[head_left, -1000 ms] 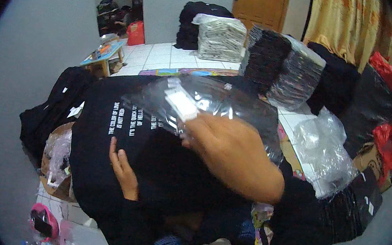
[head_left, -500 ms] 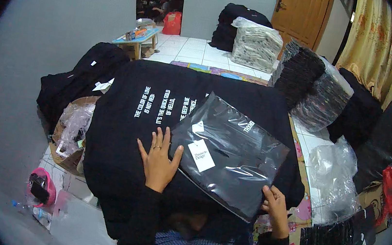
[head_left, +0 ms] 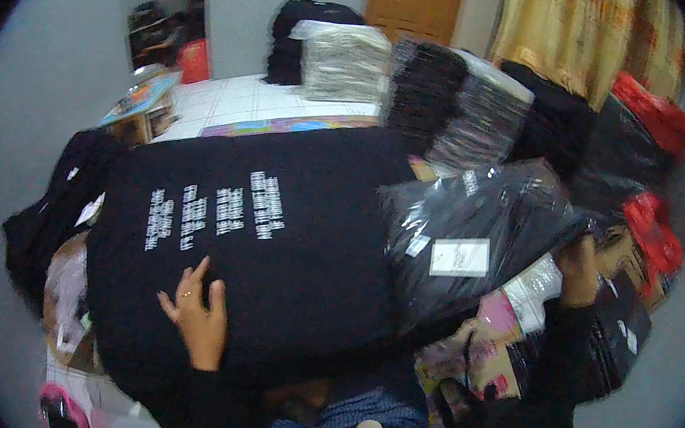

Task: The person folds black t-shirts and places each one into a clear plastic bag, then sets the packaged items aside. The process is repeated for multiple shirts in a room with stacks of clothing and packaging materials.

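A black shirt (head_left: 308, 287) with several lines of white print lies spread out in front of me. My left hand (head_left: 201, 321) is over its lower left part, fingers spread and nothing in them. At the right, my right hand (head_left: 580, 273) grips the edge of a folded black garment in a clear plastic bag (head_left: 501, 212), smeared by motion. A white tag (head_left: 460, 257) shows through the glossy plastic. The bag's left part overlaps the right side of the spread shirt.
Stacks of bagged garments (head_left: 345, 65) stand on the white tiles at the back, with dark bagged stacks (head_left: 483, 116) beside them. Red plastic bags (head_left: 652, 235) and more packed black garments (head_left: 623, 334) are on the right. A low table (head_left: 138, 103) and a pink basket (head_left: 70, 412) are on the left.
My right hand has carried the bagged garment to the right, off the middle of the shirt, uncovering more print. The view has turned right; my left hand stays spread over the shirt.
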Demonstrator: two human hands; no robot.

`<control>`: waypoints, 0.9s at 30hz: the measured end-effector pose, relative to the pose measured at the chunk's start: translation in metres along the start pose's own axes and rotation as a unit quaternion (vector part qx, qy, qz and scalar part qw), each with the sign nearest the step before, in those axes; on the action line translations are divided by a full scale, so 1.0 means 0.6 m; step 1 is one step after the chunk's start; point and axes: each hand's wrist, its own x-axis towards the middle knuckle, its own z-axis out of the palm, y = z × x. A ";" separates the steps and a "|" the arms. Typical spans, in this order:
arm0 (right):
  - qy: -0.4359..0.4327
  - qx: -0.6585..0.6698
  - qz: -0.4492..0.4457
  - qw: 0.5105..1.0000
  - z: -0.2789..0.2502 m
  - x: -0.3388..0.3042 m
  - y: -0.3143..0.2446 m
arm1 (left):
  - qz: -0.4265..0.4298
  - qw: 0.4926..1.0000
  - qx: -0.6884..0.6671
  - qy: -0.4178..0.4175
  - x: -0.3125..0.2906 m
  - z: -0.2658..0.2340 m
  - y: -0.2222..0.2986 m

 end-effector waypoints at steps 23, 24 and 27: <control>0.602 0.063 -0.325 0.727 -0.524 -0.142 0.000 | 0.015 0.995 0.093 -0.038 -0.006 -0.005 0.006; 0.596 0.069 -0.329 0.729 -0.512 -0.137 0.002 | 0.020 0.995 0.085 -0.038 -0.006 -0.005 0.006; 0.585 0.119 -0.342 0.726 -0.508 -0.122 -0.008 | 0.022 0.995 0.088 -0.043 -0.005 -0.006 0.005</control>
